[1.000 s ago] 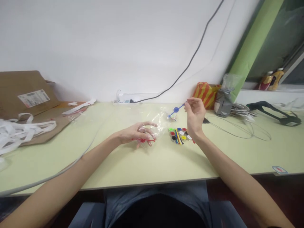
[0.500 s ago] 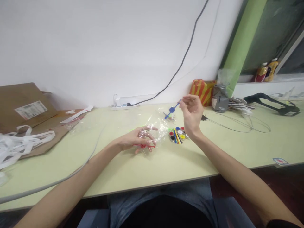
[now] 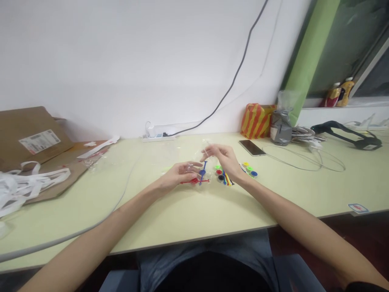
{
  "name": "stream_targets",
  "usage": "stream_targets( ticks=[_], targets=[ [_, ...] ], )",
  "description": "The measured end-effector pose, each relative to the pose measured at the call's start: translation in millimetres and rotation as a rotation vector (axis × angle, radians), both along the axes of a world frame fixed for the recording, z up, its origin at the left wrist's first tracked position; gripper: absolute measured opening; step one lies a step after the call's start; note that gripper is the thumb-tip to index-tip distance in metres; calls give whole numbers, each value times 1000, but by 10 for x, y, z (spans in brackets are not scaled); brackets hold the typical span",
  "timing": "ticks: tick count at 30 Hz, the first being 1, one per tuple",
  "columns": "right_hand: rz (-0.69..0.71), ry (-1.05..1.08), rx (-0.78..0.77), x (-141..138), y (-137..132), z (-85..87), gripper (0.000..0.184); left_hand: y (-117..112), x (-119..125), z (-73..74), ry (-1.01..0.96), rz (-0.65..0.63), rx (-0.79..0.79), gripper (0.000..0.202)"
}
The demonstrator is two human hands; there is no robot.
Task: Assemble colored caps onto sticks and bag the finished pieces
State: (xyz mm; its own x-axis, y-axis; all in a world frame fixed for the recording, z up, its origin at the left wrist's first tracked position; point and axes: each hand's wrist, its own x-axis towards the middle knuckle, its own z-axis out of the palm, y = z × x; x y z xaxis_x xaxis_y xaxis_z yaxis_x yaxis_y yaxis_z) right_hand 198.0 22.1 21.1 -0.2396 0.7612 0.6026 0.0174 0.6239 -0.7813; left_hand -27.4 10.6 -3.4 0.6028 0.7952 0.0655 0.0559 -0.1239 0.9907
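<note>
My left hand has its fingers curled round a clear plastic bag. A red arrow-shaped spinner pointer lies across by its thumb. Beside the fingertips a blue spinner pointer stands nearly upright, seemingly within the bag's film. My right hand is just above and to the right, its fingertips pinched at the bag's upper edge. Below that hand are coloured round discs and a bunch of yellow, blue, white and black pointers. The hand hides some of the discs.
A phone lies behind the right forearm, with a thin cable beyond. A power strip runs along the wall. At left are cardboard and white straps; a grey cable crosses the left forearm.
My right hand has come down and left to the bag. The blue pointer it held up is now out of its fingers, beside the red one. The phone and more discs are uncovered.
</note>
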Motion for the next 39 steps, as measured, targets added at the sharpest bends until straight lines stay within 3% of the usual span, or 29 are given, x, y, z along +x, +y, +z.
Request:
stream_targets(
  ticks=[2,5,9,13,17,19,22,26,31,35,39],
  targets=[
    [10,-87,35,35,-9,40,50,2,0,-3,-7,3,8,55],
    [-39,-168,125,72,-2,61,39,-1,3,16,-42,-8,17,59],
    [-61,-63,211,73,-18,54,32,-54,39,36,-30,-76,16,69],
    [-58,-41,248,61,-37,53,27,-125,111,19,23,-125,4,60],
    [-358,69,234,81,121,-86,37,-78,107,35,-125,144,106,53],
    [-417,-32,206,81,223,-219,35,3,34,68,-210,348,188,53],
    [-308,-490,279,9,274,-409,34,166,-149,116,-261,620,297,53],
    [-128,-929,413,-202,152,-501,48,350,-364,110,-315,822,353,58],
    [-114,-1035,465,-341,66,-470,31,375,-361,52,-306,827,314,60],
    [-114,-981,420,-334,106,-475,13,310,-286,58,-290,753,309,58],
    [-123,-875,373,-323,120,-455,7,284,-292,91,-225,703,352,55]
  ],
)
